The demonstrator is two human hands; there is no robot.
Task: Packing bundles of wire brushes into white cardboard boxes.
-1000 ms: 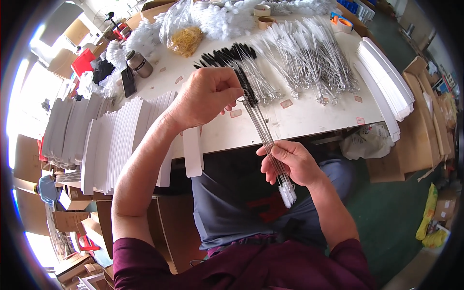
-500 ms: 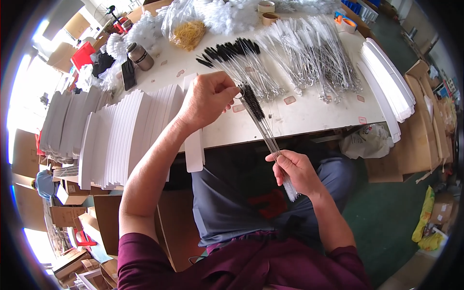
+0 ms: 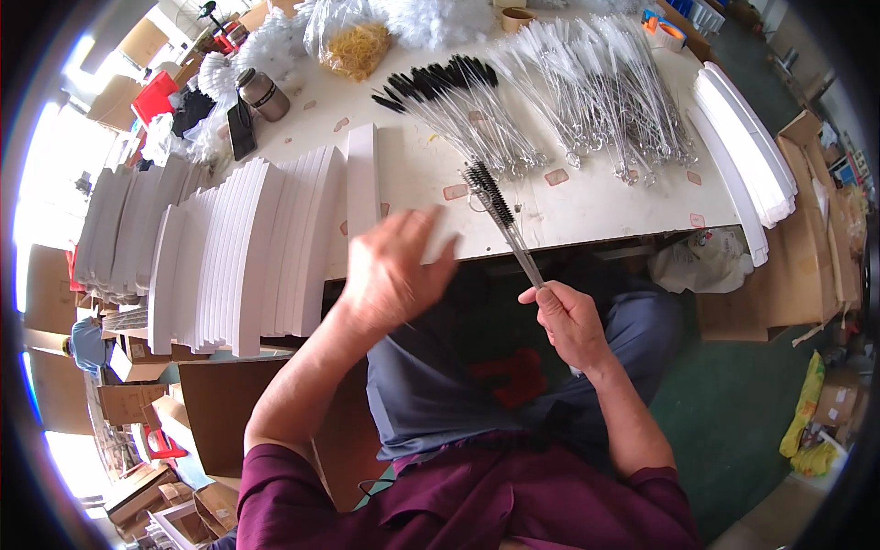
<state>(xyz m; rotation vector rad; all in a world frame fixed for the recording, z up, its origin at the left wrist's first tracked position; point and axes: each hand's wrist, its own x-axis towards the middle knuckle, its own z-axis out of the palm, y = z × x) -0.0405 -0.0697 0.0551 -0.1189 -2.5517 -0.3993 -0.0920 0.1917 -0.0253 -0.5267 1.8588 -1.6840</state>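
Note:
My right hand is closed round the wire stems of a small bundle of cleaning brushes, above my lap. The bundle leans up and left, with black bristles and a wire loop at its upper end; its lower end is mostly hidden by the hand. My left hand, blurred by motion, is apart from the bundle, thumb and fingers spread with nothing visible in them. It covers the near part of a narrow white box at the table edge. Black-tipped brushes lie fanned out beyond the bundle.
White-bristled wire brushes are heaped at the back right. Rows of white boxes stand at the left, more white boxes at the right edge. A metal bottle, phone, rubber bands and tape roll sit farther back.
My left hand has come away from the brush bundle's upper end, moving down and toward me, and its fingers have spread. My right hand still holds the bundle, shifted slightly right.

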